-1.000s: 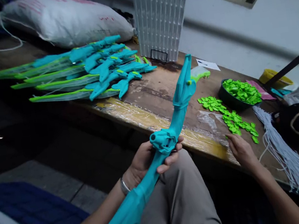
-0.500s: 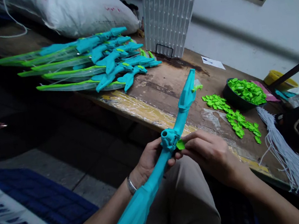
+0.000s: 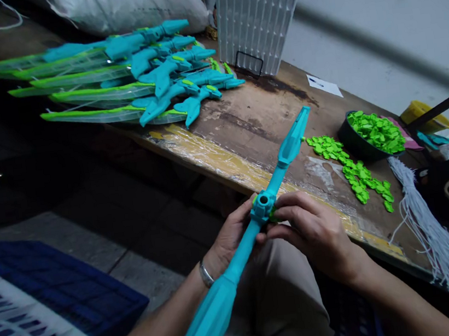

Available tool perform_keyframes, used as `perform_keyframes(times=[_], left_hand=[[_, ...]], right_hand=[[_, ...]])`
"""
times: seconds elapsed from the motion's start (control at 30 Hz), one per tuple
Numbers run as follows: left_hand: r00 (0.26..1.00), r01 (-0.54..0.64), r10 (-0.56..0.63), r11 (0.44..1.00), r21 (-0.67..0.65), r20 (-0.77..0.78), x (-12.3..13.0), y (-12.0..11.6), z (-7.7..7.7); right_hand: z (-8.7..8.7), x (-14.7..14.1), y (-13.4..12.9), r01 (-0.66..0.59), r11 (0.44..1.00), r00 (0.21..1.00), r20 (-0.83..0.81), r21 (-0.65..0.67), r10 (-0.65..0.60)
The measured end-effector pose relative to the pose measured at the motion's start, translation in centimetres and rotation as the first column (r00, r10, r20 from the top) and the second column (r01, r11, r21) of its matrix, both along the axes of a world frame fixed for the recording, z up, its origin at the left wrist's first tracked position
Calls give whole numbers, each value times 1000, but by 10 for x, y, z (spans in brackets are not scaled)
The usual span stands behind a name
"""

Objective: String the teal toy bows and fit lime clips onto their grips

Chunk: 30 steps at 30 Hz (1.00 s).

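A long turquoise plastic toy bow (image 3: 242, 256) runs diagonally over my lap, its round hub with a hole facing up. My left hand (image 3: 230, 237) is closed around it at the hub from the left and below. On the hub's right side, my right hand (image 3: 317, 230) pinches a small green plastic piece (image 3: 272, 215) against the bow. The fingers mostly cover that piece. Another bit of green shows by my left fingertips. Loose green pieces (image 3: 355, 173) lie on the table to the right, beside a dark bowl (image 3: 347, 143) heaped with more of them.
Several turquoise and green toy bows (image 3: 163, 79) are stacked at the table's left. Behind them are a white sack (image 3: 132, 6) and a ribbed translucent panel (image 3: 260, 17). White strings (image 3: 436, 239) hang over the right edge. A white crate (image 3: 26, 326) stands lower left.
The bow has rolled so its hub hole faces up more, and it sits slightly further right. The green piece has moved against the hub's side, mostly behind my right fingers. The view has shifted slightly.
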<state>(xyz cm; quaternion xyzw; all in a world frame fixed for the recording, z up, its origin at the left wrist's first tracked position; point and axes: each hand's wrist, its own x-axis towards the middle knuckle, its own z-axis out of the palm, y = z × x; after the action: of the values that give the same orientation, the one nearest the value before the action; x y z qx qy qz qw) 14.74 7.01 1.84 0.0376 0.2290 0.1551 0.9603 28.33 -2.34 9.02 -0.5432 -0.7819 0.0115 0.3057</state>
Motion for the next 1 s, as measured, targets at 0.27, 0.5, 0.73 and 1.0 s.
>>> perform_keyframes(times=[0.27,0.5,0.73,1.0], left_hand=[[988,118,-126,989,90,86,-2,-6,-4],[979,165,-179,977,135,99,1,-17,-6],[985,171,-172,977,125,-1,1,-30,-3],[953,292,-298,951,100,52,-3,-42,-28]], right_hand=[[5,10,-1,-30,997,999,36,-74,33],[30,22,7,-121,970,965,206,-209,165],[56,23,25,-338,885,829,344,-319,441],[54,15,20,-342,816,800,312,-466,513]])
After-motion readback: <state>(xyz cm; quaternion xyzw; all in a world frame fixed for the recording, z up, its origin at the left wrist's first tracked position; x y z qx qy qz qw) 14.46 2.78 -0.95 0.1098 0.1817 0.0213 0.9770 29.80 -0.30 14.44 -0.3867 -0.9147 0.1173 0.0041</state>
